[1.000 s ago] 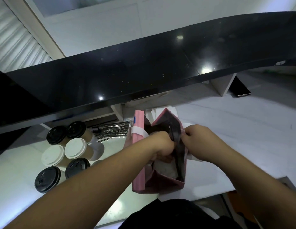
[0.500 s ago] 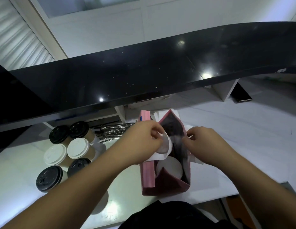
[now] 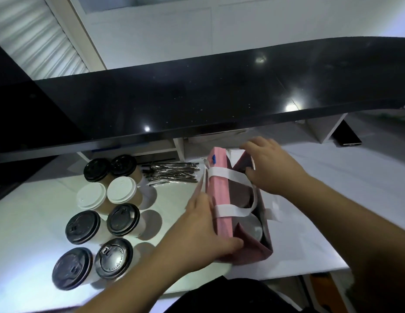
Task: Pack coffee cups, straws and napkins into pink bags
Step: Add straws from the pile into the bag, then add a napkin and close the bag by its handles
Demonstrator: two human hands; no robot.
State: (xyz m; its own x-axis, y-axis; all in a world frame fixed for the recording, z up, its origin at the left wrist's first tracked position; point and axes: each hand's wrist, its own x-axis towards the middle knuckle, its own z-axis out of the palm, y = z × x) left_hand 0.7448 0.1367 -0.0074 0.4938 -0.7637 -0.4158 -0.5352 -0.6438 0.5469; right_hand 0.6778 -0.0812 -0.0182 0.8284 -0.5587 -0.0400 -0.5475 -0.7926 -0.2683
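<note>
Cups [image 3: 114, 258] w/ black lids sit lower left of frame, eight in two columns, two white-lidded [image 3: 91, 196] in the third row. Left hand [image 3: 202, 231] centre-low, fingers straight along near-left side of pink bag [image 3: 220, 213], thumb pressed on its lower corner, palm flat on it. Bag upright on white counter [image 3: 310, 233], mouth open, a white lid [image 3: 255, 228] visible inside, white handles [image 3: 230, 176] draped across the top. Right hand [image 3: 271, 168] over bag's far-right rim, fingers curled on the edge. Wrapped straws [image 3: 174, 173] piled further back, black ledge [image 3: 197, 98] beyond
</note>
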